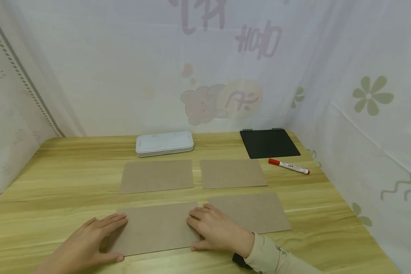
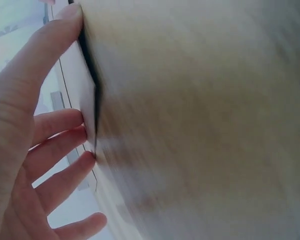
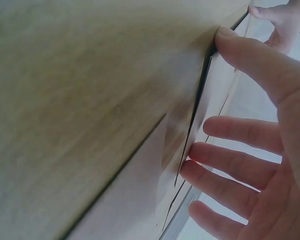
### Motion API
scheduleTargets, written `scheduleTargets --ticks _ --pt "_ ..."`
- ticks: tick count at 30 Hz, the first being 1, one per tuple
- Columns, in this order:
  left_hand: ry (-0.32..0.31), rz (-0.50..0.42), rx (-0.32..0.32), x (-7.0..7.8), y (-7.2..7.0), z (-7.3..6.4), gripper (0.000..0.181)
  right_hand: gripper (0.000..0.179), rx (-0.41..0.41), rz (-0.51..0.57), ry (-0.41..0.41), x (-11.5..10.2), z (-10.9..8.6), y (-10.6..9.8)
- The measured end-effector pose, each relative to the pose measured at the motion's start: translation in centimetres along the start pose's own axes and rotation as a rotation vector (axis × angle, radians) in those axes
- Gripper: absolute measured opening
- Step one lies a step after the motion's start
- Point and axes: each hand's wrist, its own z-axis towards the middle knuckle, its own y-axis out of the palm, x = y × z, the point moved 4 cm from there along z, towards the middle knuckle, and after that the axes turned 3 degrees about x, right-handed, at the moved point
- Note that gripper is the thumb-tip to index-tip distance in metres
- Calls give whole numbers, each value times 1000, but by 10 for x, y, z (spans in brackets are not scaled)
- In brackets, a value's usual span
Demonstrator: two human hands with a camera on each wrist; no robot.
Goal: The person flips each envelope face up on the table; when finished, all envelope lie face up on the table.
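Observation:
A brown rectangular cardboard sheet (image 1: 157, 228) lies at the front left of the table, between both hands. My left hand (image 1: 92, 239) touches its left end, thumb at the near corner and fingers toward the far corner. At the right end, my right hand (image 1: 219, 230) rests its fingertips on the sheet, with the thumb by the near corner. Both wrist views show straight, spread fingers along the sheet's edges, and a dark line runs beneath the near edge. My right hand partly covers a second sheet (image 1: 257, 213) just to the right.
Behind them lie two more brown sheets, one left (image 1: 157, 177) and one right (image 1: 233, 174). A white flat case (image 1: 164, 144) stands at the back. At the back right are a black spiral-bound pad (image 1: 270, 144) and a red-capped marker (image 1: 289, 166). Printed curtains surround the table.

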Motion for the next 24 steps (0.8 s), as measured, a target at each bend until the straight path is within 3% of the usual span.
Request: scheduleTargets --ticks 5,12,18,24 --pt "-9 14 -34 1 0 1 81 48 21 0 -15 -1 1 -1" --pt "-51 68 -168 13 4 8 76 41 41 -26 -37 -4 1 -3" --pt "-86 41 -294 40 16 14 72 42 5 -50 -26 -6 4 -3" --pt "-31 12 -275 76 17 37 64 41 13 -33 -27 -3 1 -4"
